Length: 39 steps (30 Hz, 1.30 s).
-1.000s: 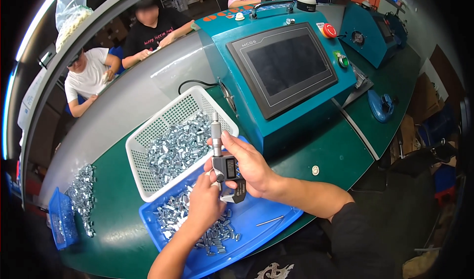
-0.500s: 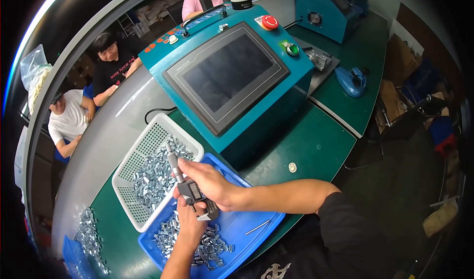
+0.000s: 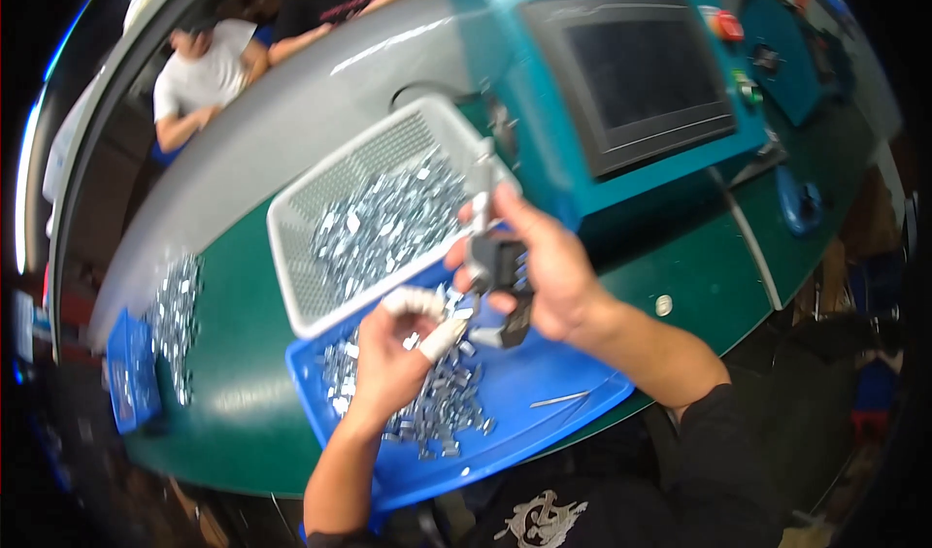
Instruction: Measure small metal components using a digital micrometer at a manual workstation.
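My right hand (image 3: 555,271) is wrapped round a digital micrometer (image 3: 500,265) with a grey-black body and a silver barrel pointing up. My left hand (image 3: 393,354), with white covers on thumb and forefinger, is curled in a pinch just left of the micrometer's frame. A small shiny metal part (image 3: 463,310) shows at its fingertips, blurred by motion. Both hands are above a blue tray (image 3: 553,441) holding a heap of small silver metal parts (image 3: 442,417). Behind it, a white perforated basket (image 3: 291,281) contains many more such parts.
A teal machine with a dark screen (image 3: 646,72) and red button (image 3: 725,26) stands back right. Tweezers (image 3: 560,398) lie in the tray. Loose parts (image 3: 178,325) and a blue bin (image 3: 131,373) are at left. Two people (image 3: 204,77) sit beyond the grey barrier.
The view has swung, shifting the scene. My left hand, earlier beneath the micrometer, is now apart from it to the left with its covered fingertips showing. My right hand keeps hold of the micrometer.
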Each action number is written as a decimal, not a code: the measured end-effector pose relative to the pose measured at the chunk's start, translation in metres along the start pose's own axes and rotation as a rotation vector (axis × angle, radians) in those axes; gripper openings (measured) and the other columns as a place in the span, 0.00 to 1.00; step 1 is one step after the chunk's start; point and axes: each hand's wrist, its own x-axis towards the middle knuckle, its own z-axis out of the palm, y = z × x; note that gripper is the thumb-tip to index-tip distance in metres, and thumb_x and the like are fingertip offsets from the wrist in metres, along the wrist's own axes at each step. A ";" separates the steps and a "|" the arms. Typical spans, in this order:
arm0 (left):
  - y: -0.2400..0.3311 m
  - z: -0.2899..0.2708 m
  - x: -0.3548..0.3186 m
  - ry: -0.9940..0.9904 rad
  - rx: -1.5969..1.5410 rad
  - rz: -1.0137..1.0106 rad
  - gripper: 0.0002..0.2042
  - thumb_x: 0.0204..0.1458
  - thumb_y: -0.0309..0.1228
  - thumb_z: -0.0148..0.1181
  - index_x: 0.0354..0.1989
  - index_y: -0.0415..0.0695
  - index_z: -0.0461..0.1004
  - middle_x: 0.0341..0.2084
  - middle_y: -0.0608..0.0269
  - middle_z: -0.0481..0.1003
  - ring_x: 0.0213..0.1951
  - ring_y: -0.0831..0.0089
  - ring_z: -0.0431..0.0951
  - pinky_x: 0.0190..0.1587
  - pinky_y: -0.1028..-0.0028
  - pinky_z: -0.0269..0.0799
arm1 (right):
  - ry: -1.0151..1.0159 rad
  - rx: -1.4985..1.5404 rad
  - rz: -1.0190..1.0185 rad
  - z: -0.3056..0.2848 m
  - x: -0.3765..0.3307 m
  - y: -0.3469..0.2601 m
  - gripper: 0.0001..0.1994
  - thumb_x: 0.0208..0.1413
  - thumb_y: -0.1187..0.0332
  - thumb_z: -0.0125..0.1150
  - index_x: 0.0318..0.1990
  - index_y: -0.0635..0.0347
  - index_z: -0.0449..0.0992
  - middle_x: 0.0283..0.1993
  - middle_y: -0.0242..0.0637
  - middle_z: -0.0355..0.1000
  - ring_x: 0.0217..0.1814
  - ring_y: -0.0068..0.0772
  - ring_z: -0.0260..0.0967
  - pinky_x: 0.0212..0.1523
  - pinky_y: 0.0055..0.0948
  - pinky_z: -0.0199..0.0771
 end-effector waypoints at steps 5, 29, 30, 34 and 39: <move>0.006 -0.004 -0.008 0.042 -0.183 0.030 0.13 0.45 0.22 0.66 0.40 0.37 0.73 0.32 0.65 0.75 0.33 0.79 0.74 0.38 0.78 0.70 | 0.028 -0.074 0.028 0.008 0.004 0.003 0.22 0.64 0.48 0.34 0.47 0.56 0.64 0.34 0.42 0.72 0.29 0.28 0.73 0.13 0.18 0.63; 0.003 0.005 -0.016 -0.057 -0.548 -0.188 0.12 0.52 0.22 0.58 0.45 0.36 0.71 0.39 0.56 0.76 0.40 0.69 0.77 0.41 0.69 0.78 | 0.020 -0.052 -0.015 0.005 0.001 0.006 0.24 0.65 0.49 0.32 0.55 0.60 0.61 0.35 0.42 0.71 0.31 0.26 0.72 0.15 0.17 0.64; 0.003 0.005 -0.016 -0.055 -0.552 -0.186 0.12 0.52 0.22 0.58 0.45 0.36 0.71 0.39 0.56 0.76 0.40 0.69 0.77 0.41 0.69 0.78 | 0.016 -0.059 -0.018 0.006 0.000 0.006 0.24 0.65 0.50 0.33 0.55 0.61 0.61 0.35 0.42 0.71 0.31 0.26 0.72 0.14 0.17 0.64; 0.006 0.005 -0.017 -0.050 -0.525 -0.197 0.12 0.51 0.21 0.58 0.45 0.36 0.71 0.39 0.56 0.76 0.40 0.69 0.77 0.40 0.70 0.78 | 0.019 -0.056 -0.017 0.007 0.000 0.005 0.24 0.65 0.50 0.34 0.55 0.61 0.61 0.35 0.42 0.71 0.31 0.26 0.72 0.14 0.17 0.63; 0.006 0.004 -0.016 -0.085 -0.509 -0.202 0.12 0.52 0.21 0.58 0.45 0.36 0.71 0.39 0.56 0.76 0.40 0.70 0.77 0.40 0.70 0.78 | 0.015 -0.046 -0.023 0.007 -0.002 0.005 0.23 0.65 0.51 0.35 0.54 0.61 0.62 0.35 0.42 0.71 0.30 0.25 0.73 0.14 0.17 0.64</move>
